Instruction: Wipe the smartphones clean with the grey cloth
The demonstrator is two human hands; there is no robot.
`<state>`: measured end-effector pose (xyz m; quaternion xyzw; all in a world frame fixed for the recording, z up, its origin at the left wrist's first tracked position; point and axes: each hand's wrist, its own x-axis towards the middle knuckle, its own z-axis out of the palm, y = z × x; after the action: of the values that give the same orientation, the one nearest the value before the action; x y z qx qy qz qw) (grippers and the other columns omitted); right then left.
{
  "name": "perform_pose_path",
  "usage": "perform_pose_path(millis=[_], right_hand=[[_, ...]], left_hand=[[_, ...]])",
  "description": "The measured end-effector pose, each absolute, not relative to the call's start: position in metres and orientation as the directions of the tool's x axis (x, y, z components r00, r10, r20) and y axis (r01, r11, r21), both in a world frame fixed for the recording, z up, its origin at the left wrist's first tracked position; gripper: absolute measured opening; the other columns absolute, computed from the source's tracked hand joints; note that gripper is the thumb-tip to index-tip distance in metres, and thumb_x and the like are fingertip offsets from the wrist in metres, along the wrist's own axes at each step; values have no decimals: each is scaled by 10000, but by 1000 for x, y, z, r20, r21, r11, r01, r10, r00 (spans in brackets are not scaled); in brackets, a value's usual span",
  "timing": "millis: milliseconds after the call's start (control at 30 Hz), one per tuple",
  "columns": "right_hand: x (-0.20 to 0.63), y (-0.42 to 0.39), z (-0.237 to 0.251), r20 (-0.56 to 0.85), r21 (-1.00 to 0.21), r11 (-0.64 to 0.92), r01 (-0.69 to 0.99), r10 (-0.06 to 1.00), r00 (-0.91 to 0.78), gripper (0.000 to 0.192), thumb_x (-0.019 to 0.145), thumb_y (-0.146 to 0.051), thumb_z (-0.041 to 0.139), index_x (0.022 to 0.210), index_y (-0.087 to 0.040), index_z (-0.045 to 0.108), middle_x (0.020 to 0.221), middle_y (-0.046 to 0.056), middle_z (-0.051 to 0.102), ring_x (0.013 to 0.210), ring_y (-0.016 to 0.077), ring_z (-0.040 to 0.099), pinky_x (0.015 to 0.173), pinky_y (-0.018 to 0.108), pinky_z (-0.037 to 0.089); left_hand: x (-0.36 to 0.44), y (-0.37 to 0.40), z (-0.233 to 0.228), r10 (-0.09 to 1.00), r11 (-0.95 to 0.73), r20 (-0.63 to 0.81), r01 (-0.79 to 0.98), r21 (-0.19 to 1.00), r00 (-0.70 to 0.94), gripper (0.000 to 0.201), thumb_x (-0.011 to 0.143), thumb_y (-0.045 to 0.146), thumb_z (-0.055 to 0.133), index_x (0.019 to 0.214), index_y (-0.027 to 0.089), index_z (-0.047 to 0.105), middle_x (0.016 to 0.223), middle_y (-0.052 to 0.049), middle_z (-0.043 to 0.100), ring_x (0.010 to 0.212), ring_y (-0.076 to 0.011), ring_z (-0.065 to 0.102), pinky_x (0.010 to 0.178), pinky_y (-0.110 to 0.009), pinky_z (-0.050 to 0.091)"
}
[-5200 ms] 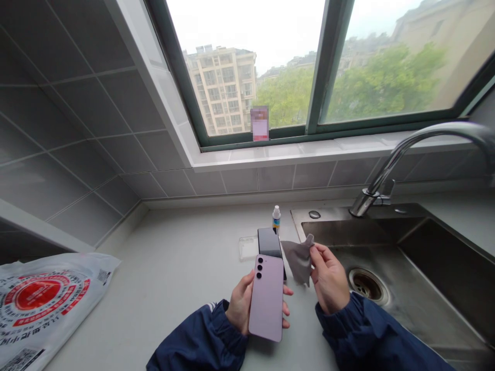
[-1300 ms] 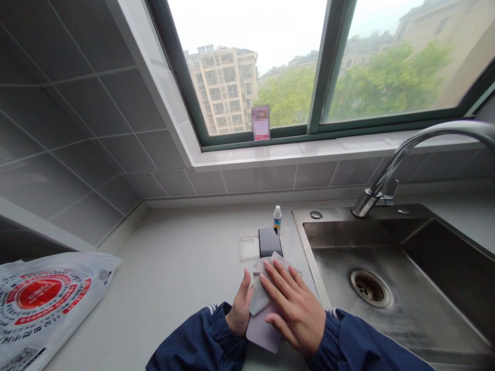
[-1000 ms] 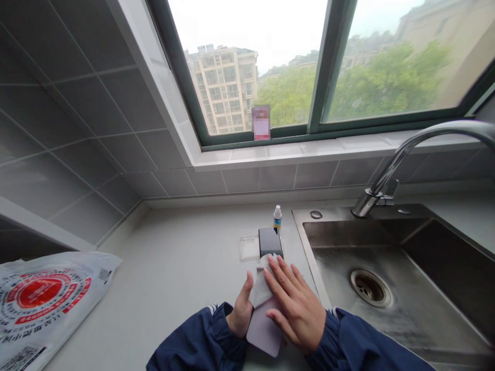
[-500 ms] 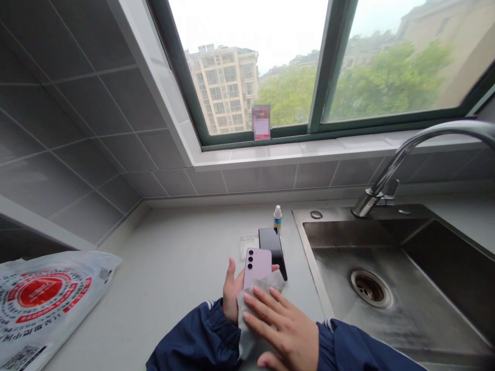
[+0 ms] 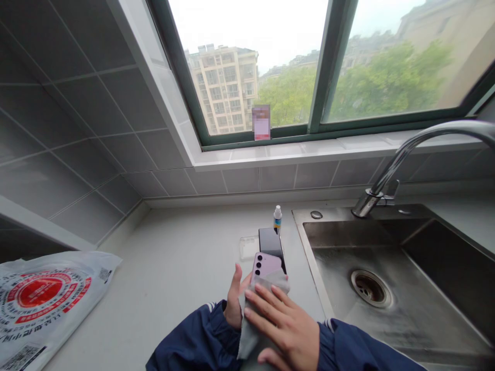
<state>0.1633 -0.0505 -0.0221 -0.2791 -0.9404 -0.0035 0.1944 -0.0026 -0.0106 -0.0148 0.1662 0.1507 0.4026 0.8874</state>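
Note:
My left hand (image 5: 234, 299) holds a lilac phone (image 5: 265, 264) back side up, its three camera lenses showing at the top. My right hand (image 5: 284, 327) lies flat on a grey cloth (image 5: 251, 330), pressing it against the lower part of the phone's back. Most of the phone is hidden under the cloth and my right hand. Just beyond, a black phone (image 5: 270, 241) lies flat on the grey counter (image 5: 174, 273), with a clear case (image 5: 247, 247) beside it on the left and a small white dropper bottle (image 5: 277, 216) behind it.
A steel sink (image 5: 390, 273) with a drain (image 5: 370, 287) lies to the right, and a curved tap (image 5: 410, 154) reaches over it. A printed white plastic bag (image 5: 46, 299) lies at the far left of the counter. Tiled wall and a window ledge (image 5: 309, 152) stand behind.
Since five seconds ago my right hand brought the cloth onto the phone's back. Over the last second the cloth and hand slid from the phone's top toward its lower part, uncovering the lenses.

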Motion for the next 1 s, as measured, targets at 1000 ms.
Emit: perform_pose_path(millis=[1000], right_hand=[[164,-50,-25,523,-184,895,406,439,-731,519,981,-383,480,1407,-87,470,1531,158,354,1450,336,232,1133,504,352]], left_hand=[[-14,3,0,855,519,-283,-737,434,435,823,873,671,362,1395,41,451,1289,-251,598,780,-274,675,767,-416,482]])
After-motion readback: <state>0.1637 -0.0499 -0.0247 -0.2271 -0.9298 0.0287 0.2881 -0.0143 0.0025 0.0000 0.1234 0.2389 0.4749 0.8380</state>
